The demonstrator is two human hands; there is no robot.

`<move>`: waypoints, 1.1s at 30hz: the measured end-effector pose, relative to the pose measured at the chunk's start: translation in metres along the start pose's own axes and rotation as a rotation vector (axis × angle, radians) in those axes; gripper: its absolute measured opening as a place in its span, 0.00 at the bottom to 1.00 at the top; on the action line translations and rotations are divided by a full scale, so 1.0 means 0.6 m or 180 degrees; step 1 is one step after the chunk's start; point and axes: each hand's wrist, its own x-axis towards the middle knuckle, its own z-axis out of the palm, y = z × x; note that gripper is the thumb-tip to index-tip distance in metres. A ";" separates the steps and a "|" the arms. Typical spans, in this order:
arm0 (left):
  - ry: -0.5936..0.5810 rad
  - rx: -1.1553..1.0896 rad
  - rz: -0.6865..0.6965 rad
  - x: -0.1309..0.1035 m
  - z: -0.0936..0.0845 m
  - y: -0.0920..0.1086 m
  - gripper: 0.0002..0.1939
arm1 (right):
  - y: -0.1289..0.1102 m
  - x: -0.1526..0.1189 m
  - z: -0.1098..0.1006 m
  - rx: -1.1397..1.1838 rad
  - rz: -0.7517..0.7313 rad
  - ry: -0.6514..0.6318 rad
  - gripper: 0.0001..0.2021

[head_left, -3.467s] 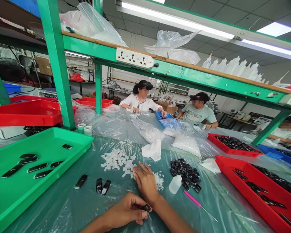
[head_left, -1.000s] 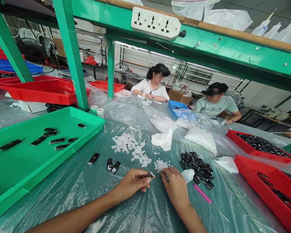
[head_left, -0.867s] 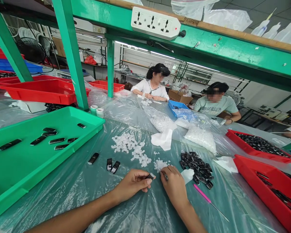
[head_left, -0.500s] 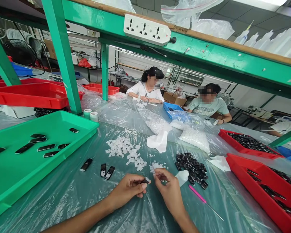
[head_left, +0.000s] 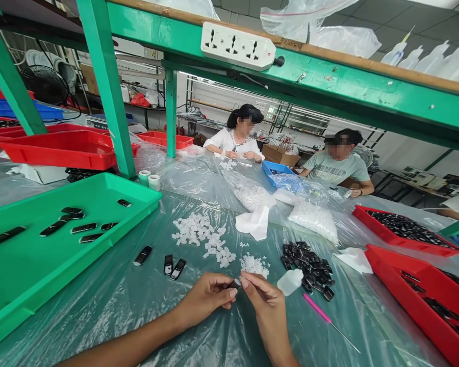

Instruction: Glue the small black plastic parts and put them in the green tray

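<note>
My left hand (head_left: 210,297) is closed on a small black plastic casing (head_left: 235,284), held just above the plastic-covered table. Close beside it my right hand (head_left: 265,293) pinches with thumb and forefinger at the casing's end; whatever is between those fingertips is too small to make out. Right behind the fingers lies a heap of tiny white pieces (head_left: 254,264). Farther back spreads a pile of larger white pieces (head_left: 199,229). Three black casings (head_left: 178,268) lie left of my hands. To the right are a small white bottle (head_left: 290,282), a pile of black parts (head_left: 308,267) and a pink-handled thin tool (head_left: 316,307).
A green tray (head_left: 61,272) with several black casings stands at left. Red trays (head_left: 396,290) with black parts line the right. Bags of white pieces (head_left: 314,223) lie farther back. A green shelf beam (head_left: 329,71) crosses overhead. Two people sit across the table.
My right hand has moved from the heap of tiny white pieces to the casing in my left hand, its fingertips now pinched together there. The view has shifted slightly.
</note>
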 end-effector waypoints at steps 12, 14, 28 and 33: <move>0.0051 0.0062 0.0156 0.000 -0.001 -0.002 0.19 | 0.003 -0.007 0.007 -0.0168 -0.0173 -0.0019 0.08; 0.0061 0.0102 0.0163 0.000 -0.002 -0.003 0.19 | 0.002 -0.009 0.007 -0.0286 -0.0292 -0.0057 0.08; 0.0120 0.0364 0.0257 -0.007 -0.002 -0.003 0.21 | 0.012 -0.022 0.010 -0.0812 -0.0692 -0.0082 0.11; -0.0203 -0.0259 -0.0251 -0.006 -0.006 0.012 0.25 | 0.012 -0.014 0.007 -0.0776 -0.0383 -0.0106 0.09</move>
